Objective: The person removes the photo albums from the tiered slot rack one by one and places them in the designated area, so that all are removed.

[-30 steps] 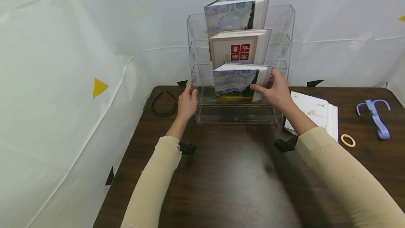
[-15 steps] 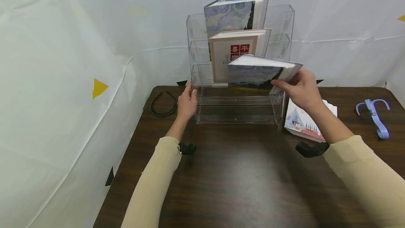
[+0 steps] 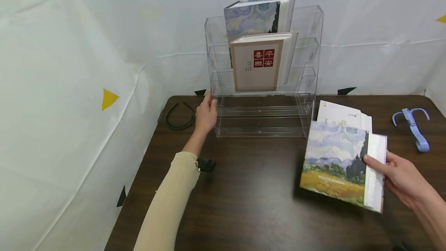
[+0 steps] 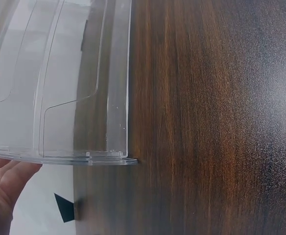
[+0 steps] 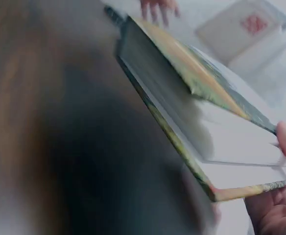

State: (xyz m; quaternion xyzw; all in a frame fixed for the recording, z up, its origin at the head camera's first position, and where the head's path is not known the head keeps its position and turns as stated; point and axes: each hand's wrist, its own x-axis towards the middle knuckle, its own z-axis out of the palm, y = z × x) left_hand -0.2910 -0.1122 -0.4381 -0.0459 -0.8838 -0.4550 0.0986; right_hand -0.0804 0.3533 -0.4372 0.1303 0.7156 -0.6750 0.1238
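My right hand point(image 3: 404, 177) pinches the right edge of a photo album point(image 3: 334, 162), thumb on the front cover and fingers behind. Its cover shows a painted cloudy sky, a dark tree and a yellow field. The album is held above the table, right of the clear acrylic rack point(image 3: 259, 131); the right wrist view, blurred, shows its covers spread slightly apart. My left hand point(image 3: 206, 115) touches the rack's left side, and in the left wrist view the fingers point(image 4: 18, 178) lie against the outside of the clear panel. A beige book point(image 3: 256, 76) with red square characters leans in a middle tier.
Another painted-cover album point(image 3: 251, 18) stands in the rack's top tier. White books point(image 3: 339, 113) lie right of the rack, partly behind the held album. A black headband point(image 3: 180, 127) lies left, a blue hook-shaped item point(image 3: 414, 129) far right. White sheeting point(image 3: 87, 127) surrounds the table.
My right hand has lifted the photo album out of the rack's lower tier and carried it right and toward me. The left hand has stayed at the rack's side.
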